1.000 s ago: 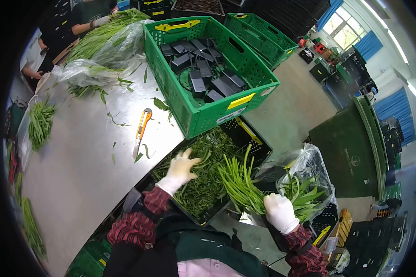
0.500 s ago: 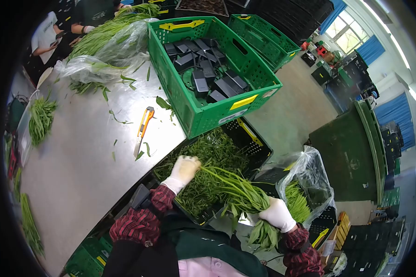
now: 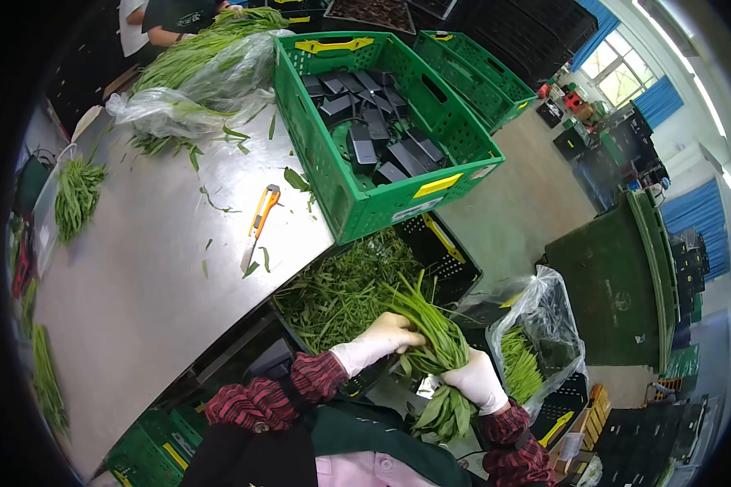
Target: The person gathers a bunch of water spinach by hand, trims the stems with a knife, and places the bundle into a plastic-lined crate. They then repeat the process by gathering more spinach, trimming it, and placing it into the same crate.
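A bunch of leafy green stems is held above the gap between two crates, its cut ends pointing up and its leaves hanging down. My right hand, in a white glove, is wrapped round the bunch near its leafy part. Against the left side of the stems, my gloved left hand has its fingers curled onto them. Below and beyond it is a black crate full of loose leaves. An orange utility knife lies on the metal table.
A green crate of black devices stands at the table's corner. Greens in plastic lie at the back, near a person. At right are a plastic-lined crate of stems and a green bin.
My left hand has moved right, from over the loose leaves onto the bunch. The stems now stand more upright. The view has shifted slightly.
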Motion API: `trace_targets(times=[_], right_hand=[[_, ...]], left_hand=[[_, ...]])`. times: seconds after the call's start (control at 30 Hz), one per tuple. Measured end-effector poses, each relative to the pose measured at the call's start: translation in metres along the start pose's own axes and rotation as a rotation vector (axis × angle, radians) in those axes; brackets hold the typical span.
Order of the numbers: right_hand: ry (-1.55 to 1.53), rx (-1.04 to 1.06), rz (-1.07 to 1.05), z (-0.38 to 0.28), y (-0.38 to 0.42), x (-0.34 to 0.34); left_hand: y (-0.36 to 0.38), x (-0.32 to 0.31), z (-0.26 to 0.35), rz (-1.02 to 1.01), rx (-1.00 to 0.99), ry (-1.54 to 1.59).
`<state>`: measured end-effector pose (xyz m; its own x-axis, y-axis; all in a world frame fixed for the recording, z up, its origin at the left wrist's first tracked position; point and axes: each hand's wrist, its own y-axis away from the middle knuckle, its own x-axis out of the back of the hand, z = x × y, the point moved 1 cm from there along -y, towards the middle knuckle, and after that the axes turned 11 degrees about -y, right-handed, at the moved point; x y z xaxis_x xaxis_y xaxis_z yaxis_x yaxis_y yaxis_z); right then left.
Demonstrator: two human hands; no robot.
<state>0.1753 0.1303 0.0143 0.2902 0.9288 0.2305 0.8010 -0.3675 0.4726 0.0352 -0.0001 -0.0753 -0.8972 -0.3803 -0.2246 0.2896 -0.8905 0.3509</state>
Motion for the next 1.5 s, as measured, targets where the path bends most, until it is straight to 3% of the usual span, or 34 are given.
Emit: trace_targets(times=[0.07,0.13,0.2,0.27,0.33,0.4,0.47,0.57,0.73,0.77,0.8,0.83,0.93,1.0,1.13,1.2,1.23,1.27,1.37,1.4,1.47,1.5], right_hand=[[0.018,-0.024,0.017,0.0,0.0,0.0],[0.008,-0.017,0.017,-0.002,0.001,0.001],[-0.034,-0.011,0.019,0.003,0.003,0.008],[-0.2,-0.056,0.022,-0.015,0.014,0.014],[-0.225,-0.084,0.046,-0.019,0.018,0.018],[-0.223,-0.07,0.053,-0.019,0.02,0.017],[-0.185,-0.092,0.035,-0.013,0.016,0.015],[-0.232,-0.015,0.007,-0.01,0.01,0.005],[-0.251,-0.064,0.0,-0.016,0.013,0.004],[-0.283,-0.112,-0.005,-0.016,0.015,0.007],[-0.282,-0.109,-0.004,-0.017,0.017,0.009],[-0.334,-0.098,0.034,-0.017,0.019,0.012],[-0.472,-0.09,0.084,-0.031,0.026,0.014],[-0.577,-0.198,0.063,-0.031,0.027,0.018],[-0.649,-0.239,-0.001,-0.028,0.022,0.023],[-0.651,-0.225,-0.033,-0.025,0.02,0.022],[-0.708,-0.241,-0.055,-0.023,0.019,0.022],[-0.764,-0.255,-0.077,-0.023,0.018,0.023],[-0.683,-0.28,-0.036,-0.028,0.02,0.029],[-0.653,-0.29,-0.023,-0.028,0.022,0.034],[-0.837,-0.375,0.048,-0.017,0.022,0.051],[-0.821,-0.35,0.043,-0.012,0.024,0.059]], left_hand=[[-0.005,0.005,-0.009,0.125,-0.013,0.185],[-0.01,0.012,-0.022,0.13,0.075,0.08],[-0.018,0.033,-0.048,0.651,-0.115,-0.527],[-0.016,0.078,-0.08,0.812,0.13,-0.807],[-0.014,0.114,-0.112,0.653,0.175,-0.856],[0.003,0.103,-0.073,0.569,0.22,-0.762],[0.01,0.079,-0.037,0.419,0.027,-0.476],[0.003,0.045,-0.02,0.162,0.03,-0.36],[-0.014,0.042,-0.045,0.411,0.007,-0.087],[-0.019,0.058,-0.06,0.676,-0.229,-0.555],[-0.022,0.076,-0.075,0.764,-0.249,-0.634],[-0.018,0.093,-0.084,0.789,-0.136,-0.549],[0.004,0.12,-0.085,0.869,-0.114,-0.532],[0.04,0.089,-0.026,0.671,-0.242,-0.638],[0.058,0.03,0.022,0.359,-0.872,-1.262],[0.067,0.01,0.048,0.37,-0.968,-1.654],[0.064,0.008,0.056,0.407,-1.129,-1.711],[0.059,0.009,0.049,0.415,-1.129,-1.711],[0.056,0.012,0.04,0.434,-1.435,-1.689],[0.056,0.018,0.039,0.434,-1.435,-1.688],[0.054,0.035,0.027,0.343,-1.242,-1.684],[0.05,0.046,0.012,0.334,-1.003,-1.734]])
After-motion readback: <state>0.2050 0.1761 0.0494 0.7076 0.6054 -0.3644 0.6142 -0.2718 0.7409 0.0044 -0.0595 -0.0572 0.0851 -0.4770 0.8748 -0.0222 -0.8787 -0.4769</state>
